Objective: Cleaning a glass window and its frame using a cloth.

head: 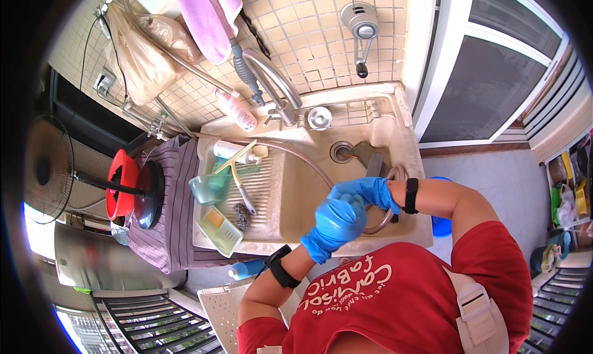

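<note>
Both my hands wear blue rubber gloves and meet over the front of a beige utility sink. My left hand lies against my right hand, its fingers curled and blurred. What is between the palms is hidden. Under and beside my hands runs a brownish hose, its end coiled at the basin's right. A dark grey block rests in the basin near the drain. On the ribbed washboard to the left lie a squeegee, a steel wool scourer and a translucent green scoop.
A chrome faucet rises at the sink's back, next to a pink bottle. A green tray sits at the left front edge. Further left, a fan and a red basin stand by a striped cloth. A blue bucket is at right.
</note>
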The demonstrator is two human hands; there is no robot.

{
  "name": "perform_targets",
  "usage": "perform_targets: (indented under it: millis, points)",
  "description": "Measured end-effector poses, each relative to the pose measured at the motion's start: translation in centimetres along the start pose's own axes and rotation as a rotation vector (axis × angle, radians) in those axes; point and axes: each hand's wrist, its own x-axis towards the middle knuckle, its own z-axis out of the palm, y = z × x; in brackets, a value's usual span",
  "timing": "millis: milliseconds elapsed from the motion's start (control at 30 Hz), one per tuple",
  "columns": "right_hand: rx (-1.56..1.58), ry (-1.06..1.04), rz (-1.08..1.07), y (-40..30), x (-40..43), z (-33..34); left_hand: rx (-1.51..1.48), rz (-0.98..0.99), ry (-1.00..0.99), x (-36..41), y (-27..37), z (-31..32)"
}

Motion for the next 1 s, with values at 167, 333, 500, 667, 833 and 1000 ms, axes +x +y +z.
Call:
perform_targets:
  millis: [167,333,500,667,833,1000]
  points:
    - [-0.829,0.56,0.294,-5.0,2.3,3.7,-0.43,-0.717,0.329,-4.1,-4.0,0.6]
    - [-1.321,0.88,-0.361,-13.2,0.1,11.2,-0.747,-1.115,0.944,-7.2,-4.6,-4.4]
    - [-0.037,0.054,-0.338,-7.6,-2.4,4.4,-1.186,-1.139,0.759,-7.5,-2.0,-5.7]
    - [-1.657,0.347,0.601,-2.7,-5.8,6.4,-1.162,-1.149,0.777,-8.1,-1.6,-3.7]
    - [-0.696,0.535,-0.084,-4.9,-6.5,10.3,-0.995,-0.764,0.478,-6.6,0.7,-1.8]
    - [0.325,0.466,-0.26,-1.6,-7.1,16.8,-1.411,-0.602,0.34,-5.2,1.7,-2.0]
